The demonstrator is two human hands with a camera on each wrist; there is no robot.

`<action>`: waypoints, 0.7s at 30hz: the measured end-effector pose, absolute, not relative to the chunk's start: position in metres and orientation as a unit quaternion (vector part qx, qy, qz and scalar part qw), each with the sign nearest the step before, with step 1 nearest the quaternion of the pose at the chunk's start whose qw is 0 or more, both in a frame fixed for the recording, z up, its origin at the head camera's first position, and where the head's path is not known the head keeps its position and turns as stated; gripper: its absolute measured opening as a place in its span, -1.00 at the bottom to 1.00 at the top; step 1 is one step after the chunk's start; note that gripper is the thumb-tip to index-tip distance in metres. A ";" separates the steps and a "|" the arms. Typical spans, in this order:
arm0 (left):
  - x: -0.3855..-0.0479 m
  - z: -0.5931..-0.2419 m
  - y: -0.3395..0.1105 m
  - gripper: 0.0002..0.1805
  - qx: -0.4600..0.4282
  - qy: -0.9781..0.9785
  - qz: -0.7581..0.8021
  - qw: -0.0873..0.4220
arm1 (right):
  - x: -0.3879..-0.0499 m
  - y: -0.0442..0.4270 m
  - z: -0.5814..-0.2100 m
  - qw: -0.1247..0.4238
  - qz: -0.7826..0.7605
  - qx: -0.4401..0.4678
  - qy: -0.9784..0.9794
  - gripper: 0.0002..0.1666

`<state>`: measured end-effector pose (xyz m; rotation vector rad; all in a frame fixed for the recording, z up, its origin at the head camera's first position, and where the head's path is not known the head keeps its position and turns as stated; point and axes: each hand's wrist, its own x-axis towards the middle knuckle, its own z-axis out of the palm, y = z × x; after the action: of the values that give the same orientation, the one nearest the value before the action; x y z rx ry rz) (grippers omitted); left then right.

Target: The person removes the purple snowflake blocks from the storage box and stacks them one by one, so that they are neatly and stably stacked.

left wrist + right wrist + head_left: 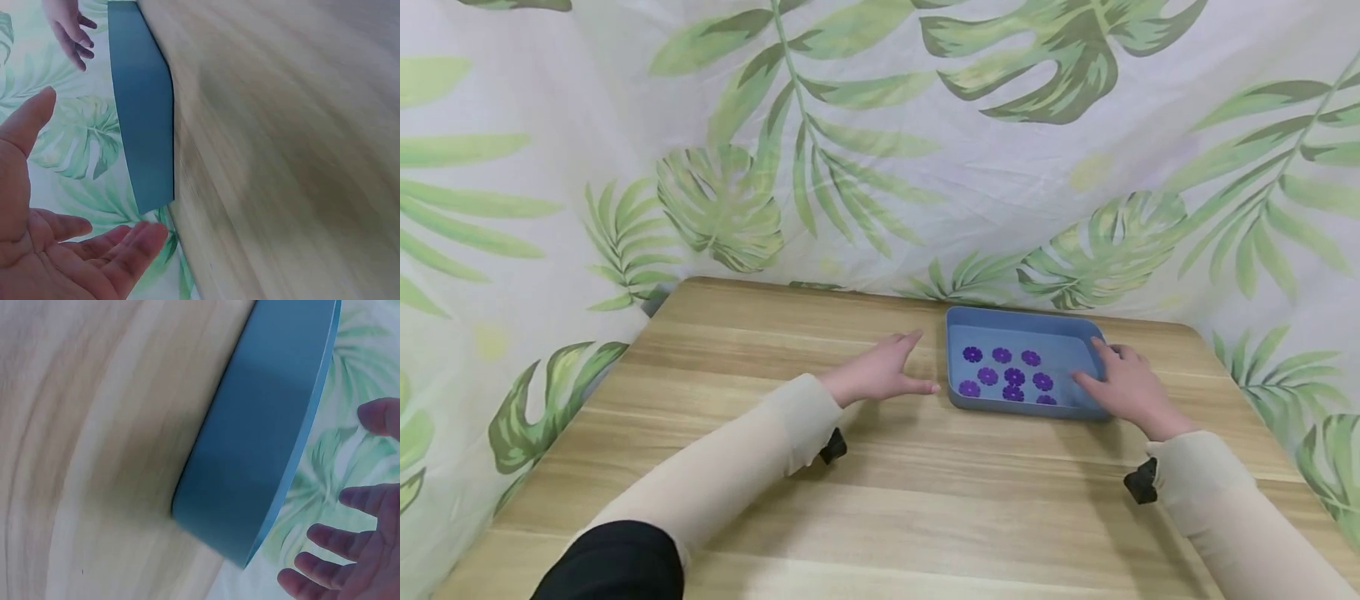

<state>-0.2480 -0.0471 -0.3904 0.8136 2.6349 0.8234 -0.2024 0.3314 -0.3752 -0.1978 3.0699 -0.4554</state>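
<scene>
- As the head view shows, the blue tray point(1060, 354) sits toward the back right of the wooden table point(850, 533), with purple flower shapes point(1002, 356) over its left and middle part; whether they lie loose, I cannot tell.
- Also in the head view, the left hand point(882, 367) is beside the tray's left end, thumb and fingers spread, holding nothing; the right hand point(1127, 383) is over the right end, fingers parted.
- Left wrist view: the left fingers stretch out near the tray's wall, gripping nothing.
- Right wrist view: a gap shows between the right fingertips and the rim; that hand is ungripped too.
- Judging by this stance, the step in hand seems to be framing the tray for a two-handed hold; the next move would call for closing evenly on both ends and keeping it level.
</scene>
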 end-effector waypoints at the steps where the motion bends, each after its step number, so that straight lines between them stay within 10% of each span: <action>1: -0.251 -0.391 -0.042 0.13 0.277 0.904 0.296 0.137 | -0.203 0.335 -0.375 0.015 -0.153 -0.061 0.986 -0.08; 13: -0.260 -0.413 0.004 -0.12 0.200 0.867 0.418 0.183 | -0.205 0.374 -0.381 0.064 -0.194 -0.004 0.979 -0.20; 21: -0.255 -0.418 0.014 -0.36 0.212 0.878 0.409 0.126 | -0.207 0.370 -0.389 0.042 -0.165 -0.023 0.985 -0.37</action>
<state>-0.2547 0.0140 -0.4184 0.6187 2.5579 1.1918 -0.2074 0.3697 -0.3887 -0.0714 3.0153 -0.5039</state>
